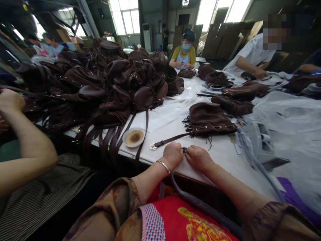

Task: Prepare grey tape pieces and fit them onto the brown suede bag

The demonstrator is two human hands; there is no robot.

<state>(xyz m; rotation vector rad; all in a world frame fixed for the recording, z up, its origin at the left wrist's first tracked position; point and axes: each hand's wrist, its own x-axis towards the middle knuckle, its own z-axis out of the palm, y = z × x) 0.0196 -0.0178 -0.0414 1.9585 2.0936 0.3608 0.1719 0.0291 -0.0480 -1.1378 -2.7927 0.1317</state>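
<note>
The white tabletop [150, 155] carries a big heap of dark brown bags [120, 80] to the left of the fringed bag [210, 117], whose buckled strap [173, 139] reaches out on that same side, with a shallow bowl [133, 137] farther left. On the near side of the fringed bag, the left hand [173, 155] and right hand [200, 158] almost meet, each grip closed, fingertips pinching a small dark piece [185, 150] mostly hidden between them.

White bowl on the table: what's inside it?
The bowl holds a tan substance with a darker brown patch near its middle. That covers the bowl's bottom, so nothing beneath can be seen.
</note>
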